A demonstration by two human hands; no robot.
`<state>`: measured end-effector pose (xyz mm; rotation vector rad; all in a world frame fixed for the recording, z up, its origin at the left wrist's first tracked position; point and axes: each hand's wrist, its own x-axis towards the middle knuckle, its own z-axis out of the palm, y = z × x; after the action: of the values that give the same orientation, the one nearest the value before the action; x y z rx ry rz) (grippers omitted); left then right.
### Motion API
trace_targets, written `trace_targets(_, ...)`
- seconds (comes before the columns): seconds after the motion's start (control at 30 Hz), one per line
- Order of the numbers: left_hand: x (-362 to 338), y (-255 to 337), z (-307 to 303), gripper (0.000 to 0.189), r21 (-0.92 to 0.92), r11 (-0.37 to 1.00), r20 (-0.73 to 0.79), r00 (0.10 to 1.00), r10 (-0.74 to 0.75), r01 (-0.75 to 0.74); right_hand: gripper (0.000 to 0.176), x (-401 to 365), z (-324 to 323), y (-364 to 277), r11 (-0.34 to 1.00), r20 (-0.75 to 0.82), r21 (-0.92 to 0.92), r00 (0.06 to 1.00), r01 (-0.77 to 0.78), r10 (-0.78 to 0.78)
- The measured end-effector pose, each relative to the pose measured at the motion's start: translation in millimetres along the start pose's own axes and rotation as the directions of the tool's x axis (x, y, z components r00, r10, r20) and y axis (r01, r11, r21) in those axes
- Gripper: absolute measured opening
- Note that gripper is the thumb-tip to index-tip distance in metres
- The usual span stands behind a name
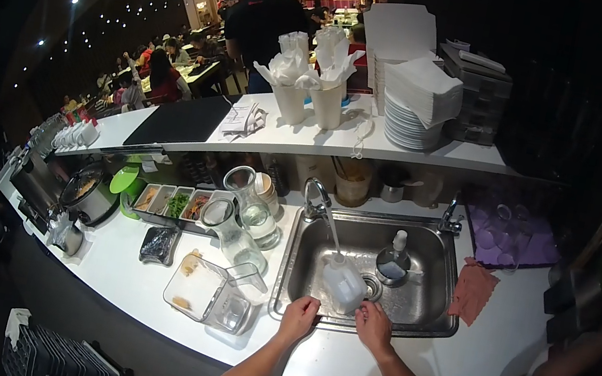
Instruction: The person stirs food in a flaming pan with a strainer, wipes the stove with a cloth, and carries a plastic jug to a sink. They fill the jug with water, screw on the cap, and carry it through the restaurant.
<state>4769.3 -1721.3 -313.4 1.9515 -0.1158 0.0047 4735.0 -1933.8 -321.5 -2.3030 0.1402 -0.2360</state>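
Note:
A translucent white plastic jug (343, 284) leans in the steel sink (287, 266), with a stream of water from the tap (313, 194) running down to its mouth. My left hand (300, 318) rests at the sink's front rim with its fingers curled; it is apart from the jug. By the lower end of the jug is my right hand (373, 327), also curled; whether it touches the jug I cannot make out. A clear pump bottle (393, 259) stands in the sink behind the drain (370, 287).
Glass carafes (245, 247) and a clear square container (196, 286) stand left of the sink. To its right lie a pink cloth (474, 293) and a purple mat (528, 246) with glasses. Stacked plates (411, 127) sit on the raised shelf. Another person's arm (581, 358) shows at right.

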Motion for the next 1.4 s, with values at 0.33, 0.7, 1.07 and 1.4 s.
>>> trace_targets(0.33,0.1,3.8,-1.2,0.028,-0.006,1.0,0.014,1.0,-0.012,0.012,0.022,0.3,0.3,0.1,1.0,0.007,-0.006,1.0,-0.004,0.004)
trace_targets(0.7,-0.2,5.3,-2.6,0.026,0.016,1.0,0.019,1.0,-0.007,0.007,0.018,0.1,2.1,1.5,0.997,-0.05,-0.04,0.997,0.062,-0.064)
trace_targets(1.07,0.3,2.9,-2.2,0.028,0.02,1.0,0.017,1.0,-0.004,0.004,0.02,0.5,-1.1,-1.9,1.0,0.018,-0.024,1.0,-0.003,0.003)
trace_targets(1.4,1.0,0.1,-0.4,0.028,0.008,1.0,0.01,1.0,-0.003,0.003,0.02,0.4,0.4,-0.4,0.999,0.021,-0.037,1.0,0.007,-0.007)
